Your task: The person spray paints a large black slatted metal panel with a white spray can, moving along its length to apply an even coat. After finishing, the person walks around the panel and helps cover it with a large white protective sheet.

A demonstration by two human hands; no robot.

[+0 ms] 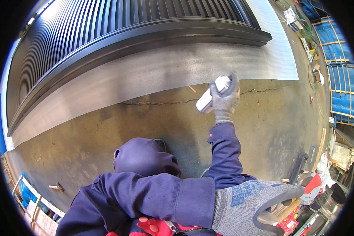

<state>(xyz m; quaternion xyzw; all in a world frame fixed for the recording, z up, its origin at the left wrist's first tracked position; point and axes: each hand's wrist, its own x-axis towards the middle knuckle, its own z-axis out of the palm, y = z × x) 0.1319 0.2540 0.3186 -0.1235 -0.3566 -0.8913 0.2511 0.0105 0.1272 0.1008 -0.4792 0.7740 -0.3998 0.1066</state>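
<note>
- Head view: my right hand [224,103], in a grey knit glove, is up at about one o'clock from the picture's middle, fingers clenched around a white spray can [213,94].
- The can lies tilted in my grip, its body sticking out toward ten o'clock from my palm, one finger curled over its upper end.
- My right arm runs down from the glove toward six o'clock in a dark blue sleeve [225,155].
- My left hand [249,204], also in a grey glove with a darker rubbery edge, sits at five o'clock near the lower rim. It lies across my body; whether its fingers grip anything I cannot tell, the fingertips are lost in the clutter there.
- Between eleven and twelve o'clock of the can stands a large black metal piece [118,35] with close vertical slats and a heavy rail along its bottom edge.
- Under that rail a pale sheet [137,74] covers the floor, dusted grey, just beyond the can.
- The concrete floor [153,122] below carries a crack running nine to three o'clock, passing near my right glove.
- At three o'clock, well apart, blue tarpaulin [340,59] hangs on a frame.
- At five o'clock, a red-guarded saw [312,187] sits just beside my left glove.
</note>
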